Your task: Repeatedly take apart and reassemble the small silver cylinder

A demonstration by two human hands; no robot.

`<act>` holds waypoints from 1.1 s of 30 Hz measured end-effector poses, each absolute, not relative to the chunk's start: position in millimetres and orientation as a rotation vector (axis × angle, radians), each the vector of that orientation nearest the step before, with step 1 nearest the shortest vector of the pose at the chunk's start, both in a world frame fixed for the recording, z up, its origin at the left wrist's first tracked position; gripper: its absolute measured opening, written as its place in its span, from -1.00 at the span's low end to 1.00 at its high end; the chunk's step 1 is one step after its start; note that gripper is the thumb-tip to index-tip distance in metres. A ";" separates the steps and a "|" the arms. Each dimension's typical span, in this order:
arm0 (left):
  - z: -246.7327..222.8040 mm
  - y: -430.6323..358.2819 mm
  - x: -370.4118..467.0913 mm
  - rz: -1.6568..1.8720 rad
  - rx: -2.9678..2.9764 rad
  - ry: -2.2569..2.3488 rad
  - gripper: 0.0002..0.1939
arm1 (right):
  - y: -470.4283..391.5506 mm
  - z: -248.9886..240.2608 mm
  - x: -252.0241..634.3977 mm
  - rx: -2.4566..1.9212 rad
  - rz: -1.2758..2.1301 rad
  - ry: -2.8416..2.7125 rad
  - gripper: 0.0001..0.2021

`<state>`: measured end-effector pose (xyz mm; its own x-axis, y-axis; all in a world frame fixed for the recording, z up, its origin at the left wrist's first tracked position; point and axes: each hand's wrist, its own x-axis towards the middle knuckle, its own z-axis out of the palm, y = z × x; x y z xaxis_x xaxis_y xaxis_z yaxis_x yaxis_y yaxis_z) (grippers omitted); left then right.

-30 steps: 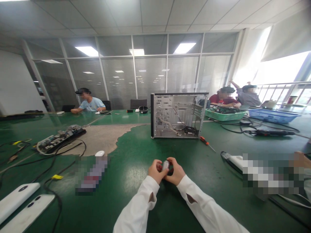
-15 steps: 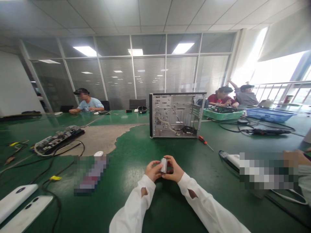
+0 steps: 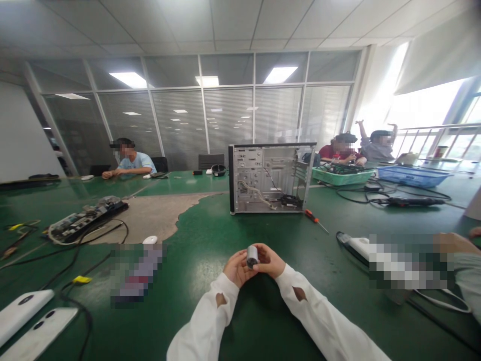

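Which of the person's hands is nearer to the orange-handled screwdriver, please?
Right. The right hand is nearer the camera than the screwdriver and to its left; the left hand is farther left, past the metal cylinder.

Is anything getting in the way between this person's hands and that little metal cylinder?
Nothing visible. The right hand has its thumb and fingers at the metal cylinder, and the left hand is right beside it with nothing seen between, though whether its fingers touch it is hard to tell.
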<state>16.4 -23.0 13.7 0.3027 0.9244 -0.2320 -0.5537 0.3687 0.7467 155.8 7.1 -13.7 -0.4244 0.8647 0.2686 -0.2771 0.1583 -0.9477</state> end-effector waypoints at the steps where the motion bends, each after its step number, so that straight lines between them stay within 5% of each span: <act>1: 14.4 -23.7 16.3 1.064 0.606 0.724 -0.74 | 8.4 -15.7 155.5 -0.601 1.482 -1.426 -0.45; 11: 8.1 -17.5 19.4 0.992 0.886 0.877 -0.58 | 7.3 -12.2 158.7 -0.801 1.431 -1.435 -0.44; 22: 2.7 -16.9 19.1 1.293 1.244 1.036 -0.53 | -19.2 0.5 147.9 -1.012 0.610 -1.793 -0.36; 33: 2.3 -8.2 11.7 1.213 0.833 0.915 -0.55 | -14.8 3.9 155.5 -0.907 0.960 -1.772 -0.30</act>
